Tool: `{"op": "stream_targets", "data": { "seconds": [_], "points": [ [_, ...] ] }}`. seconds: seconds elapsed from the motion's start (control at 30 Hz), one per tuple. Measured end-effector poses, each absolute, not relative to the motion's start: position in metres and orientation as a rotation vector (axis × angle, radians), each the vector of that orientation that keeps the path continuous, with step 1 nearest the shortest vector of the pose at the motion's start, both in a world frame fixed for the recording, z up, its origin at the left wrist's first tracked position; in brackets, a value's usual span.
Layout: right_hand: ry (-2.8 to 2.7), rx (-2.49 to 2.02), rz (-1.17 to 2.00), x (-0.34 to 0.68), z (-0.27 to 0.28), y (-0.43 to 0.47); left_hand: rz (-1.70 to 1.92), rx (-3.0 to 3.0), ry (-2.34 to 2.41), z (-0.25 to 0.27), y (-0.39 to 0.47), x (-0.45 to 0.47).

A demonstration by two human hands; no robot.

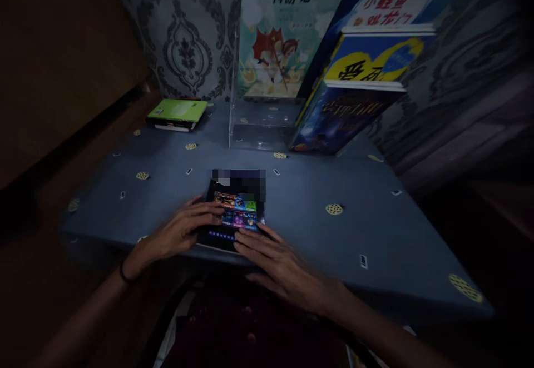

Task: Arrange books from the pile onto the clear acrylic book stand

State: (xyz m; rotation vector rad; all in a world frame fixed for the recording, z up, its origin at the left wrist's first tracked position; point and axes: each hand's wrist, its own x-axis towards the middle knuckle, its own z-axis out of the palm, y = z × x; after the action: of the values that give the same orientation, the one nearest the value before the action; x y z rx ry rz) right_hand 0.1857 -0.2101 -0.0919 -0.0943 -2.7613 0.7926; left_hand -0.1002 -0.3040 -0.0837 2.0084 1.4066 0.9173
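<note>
A black-covered book [217, 238] with rows of small bright pictures lies at the table's front edge, its upper part hidden by a pixelated patch. My left hand [183, 226] rests on its left side, fingers stretched out over the pictures. From the lower right, my right hand [279, 257] reaches across the book's bottom right corner with straight fingers laid on the cover. Neither hand is wrapped round anything. A dark band circles my left wrist.
The table [300, 207] has a blue patterned cloth. A clear acrylic stand [261, 137] at the back holds a light-coloured book [267, 34]. Several upright books, including a dark blue one [334, 118], stand beside it. A small stack with a green book [179, 110] lies back left, near the wall.
</note>
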Motion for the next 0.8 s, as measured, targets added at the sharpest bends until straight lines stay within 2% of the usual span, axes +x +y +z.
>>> {"op": "stream_targets", "data": {
  "seconds": [0.13,0.33,0.47,0.57,0.67,0.8],
  "points": [
    [-2.551,-0.214,0.865,0.186,-0.096,-0.184,1.082,1.837,1.397,-0.057,-0.294,-0.094],
    [-2.017,-0.613,1.224,0.155,-0.082,-0.142,1.656,1.471,1.464,-0.004,-0.261,-0.069],
    [-1.814,-0.606,1.559,0.133,-0.061,-0.138,1.908,1.182,1.324,0.011,-0.231,-0.072],
    [-1.676,-0.57,1.833,0.125,-0.061,-0.14,1.833,0.953,1.28,-0.006,-0.214,-0.089],
    [-1.605,-0.644,1.965,0.12,-0.078,-0.138,1.669,0.774,1.419,-0.043,-0.209,-0.111],
    [-1.55,-0.75,2.061,0.119,-0.097,-0.131,1.545,1.089,1.9,-0.08,-0.216,-0.13]
  ]
}}
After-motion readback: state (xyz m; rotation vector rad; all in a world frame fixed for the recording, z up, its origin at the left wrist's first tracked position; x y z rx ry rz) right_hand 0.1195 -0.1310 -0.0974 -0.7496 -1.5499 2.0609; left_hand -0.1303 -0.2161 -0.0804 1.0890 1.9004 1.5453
